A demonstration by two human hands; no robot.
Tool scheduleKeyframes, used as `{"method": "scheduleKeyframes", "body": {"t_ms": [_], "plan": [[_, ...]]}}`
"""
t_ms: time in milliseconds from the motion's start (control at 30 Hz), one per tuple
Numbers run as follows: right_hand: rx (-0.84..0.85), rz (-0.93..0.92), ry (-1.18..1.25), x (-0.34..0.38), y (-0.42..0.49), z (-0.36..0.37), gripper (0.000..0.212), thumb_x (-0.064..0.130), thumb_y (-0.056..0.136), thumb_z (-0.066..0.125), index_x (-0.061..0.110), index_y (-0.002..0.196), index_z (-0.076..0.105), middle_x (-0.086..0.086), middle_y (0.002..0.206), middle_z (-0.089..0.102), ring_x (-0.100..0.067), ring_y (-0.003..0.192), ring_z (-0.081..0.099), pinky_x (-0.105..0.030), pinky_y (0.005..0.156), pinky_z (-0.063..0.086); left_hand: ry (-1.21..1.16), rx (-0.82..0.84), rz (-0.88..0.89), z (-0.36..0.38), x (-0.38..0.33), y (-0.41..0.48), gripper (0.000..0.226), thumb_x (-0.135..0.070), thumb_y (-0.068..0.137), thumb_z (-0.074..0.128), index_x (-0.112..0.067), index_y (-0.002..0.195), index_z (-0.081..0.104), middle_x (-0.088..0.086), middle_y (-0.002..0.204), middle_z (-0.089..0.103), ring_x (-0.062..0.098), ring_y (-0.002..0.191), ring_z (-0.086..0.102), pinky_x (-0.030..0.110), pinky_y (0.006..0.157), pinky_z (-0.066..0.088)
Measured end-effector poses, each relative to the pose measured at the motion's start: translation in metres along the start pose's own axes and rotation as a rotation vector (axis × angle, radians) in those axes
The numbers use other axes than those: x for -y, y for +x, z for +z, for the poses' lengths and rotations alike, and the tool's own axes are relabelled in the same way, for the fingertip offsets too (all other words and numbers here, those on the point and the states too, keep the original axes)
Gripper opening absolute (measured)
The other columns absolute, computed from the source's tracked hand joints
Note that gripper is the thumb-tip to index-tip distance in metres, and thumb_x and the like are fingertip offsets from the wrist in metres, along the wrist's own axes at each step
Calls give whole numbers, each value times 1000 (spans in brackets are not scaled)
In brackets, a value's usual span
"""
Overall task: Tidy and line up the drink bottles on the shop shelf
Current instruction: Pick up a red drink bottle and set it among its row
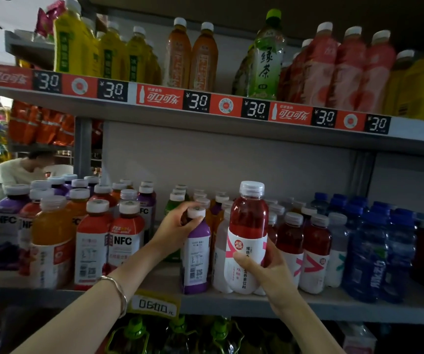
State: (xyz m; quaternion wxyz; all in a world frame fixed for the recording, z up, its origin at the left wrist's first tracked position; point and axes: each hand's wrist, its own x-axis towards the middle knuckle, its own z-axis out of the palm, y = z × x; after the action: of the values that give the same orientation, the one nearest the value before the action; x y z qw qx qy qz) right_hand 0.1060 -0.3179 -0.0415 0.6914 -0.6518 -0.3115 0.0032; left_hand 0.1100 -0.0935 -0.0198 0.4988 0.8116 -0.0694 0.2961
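Purple-labelled plastic juice bottle stands just up-right of yellow price tag, and left hand grips its top. Further right of tag, right hand curls round red clear-plastic drink bottle, low on its body. Both look full, so likely heavyish, stiff, slick film. Hold low.

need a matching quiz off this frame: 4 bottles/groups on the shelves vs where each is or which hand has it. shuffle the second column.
Things:
1. purple-label bottle
2. red drink bottle
3. green tea bottle
4. blue bottles

Place or state:
A. stands on the upper shelf
B. right hand holds it at the label
C. on the lower shelf, right of both hands
D. left hand grips its cap

Pairs: 1-D, 2-B, 3-A, 4-C
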Motion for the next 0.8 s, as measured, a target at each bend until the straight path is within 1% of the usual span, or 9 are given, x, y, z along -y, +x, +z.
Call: {"method": "scheduleKeyframes", "body": {"t_ms": [100,200,267,333,400,533,600,700,800], "plan": [[2,0,-1,0,0,-1,51,22,61,75,26,109,57,14,91,73,-4,86,70,-16,62,54,182,103,-18,1,-12,4,39,-26,93,56,-21,131,48,-3,124,59,10,112,57,17,84,49],[6,-15,-16,-2,1,-4,51,23,62,75,27,109,57,15,93,73,-3,88,69,-16,63,54,467,-24,144,10,-38,2,47,-49,91,46,-28,132,48,-12,132,49,5,125,41,27,103,37],[8,-18,-27,-3,1,-6,51,24,62,76,30,109,57,15,95,73,-4,89,69,-17,66,55,303,33,206,19,-61,-7,49,-60,83,46,-35,124,53,-16,124,55,-2,115,48,23,97,40],[14,-11,-38,-7,1,-8,51,27,62,76,31,110,56,16,95,72,-4,91,69,-18,68,55,-12,258,90,31,-81,-15,50,-58,76,62,-34,119,54,-11,110,66,-1,100,62,19,82,51],[22,4,-48,-11,0,-10,52,27,64,75,28,113,56,15,95,73,-4,91,69,-17,68,54,-32,331,33,43,-83,-15,64,-49,68,77,-31,124,51,-9,110,68,3,100,65,23,84,53],[68,65,-125,-14,1,-24,36,33,74,65,34,108,54,17,91,71,0,89,67,-14,64,52,-33,211,30,55,-72,-15,62,-39,65,79,-26,120,55,-7,105,70,3,94,67,24,83,55],[54,96,-188,-17,5,-39,26,43,86,48,38,111,52,23,102,63,2,94,62,-17,73,51,-99,163,-7,54,-69,-15,65,-42,59,78,-24,118,57,-5,105,69,6,95,67,28,85,55],[8,190,-394,-45,10,-61,33,44,97,31,32,107,60,7,107,64,-9,100,59,-35,94,49,-66,111,-11,48,-68,-11,64,-42,58,77,-23,116,58,-6,105,69,6,97,65,26,86,51],[37,275,-490,-73,8,-66,32,39,100,29,33,107,60,6,108,63,-8,101,57,-28,94,47,-18,78,0,45,-69,-11,66,-43,58,77,-24,118,56,-8,105,68,3,100,63,23,86,49]]}}
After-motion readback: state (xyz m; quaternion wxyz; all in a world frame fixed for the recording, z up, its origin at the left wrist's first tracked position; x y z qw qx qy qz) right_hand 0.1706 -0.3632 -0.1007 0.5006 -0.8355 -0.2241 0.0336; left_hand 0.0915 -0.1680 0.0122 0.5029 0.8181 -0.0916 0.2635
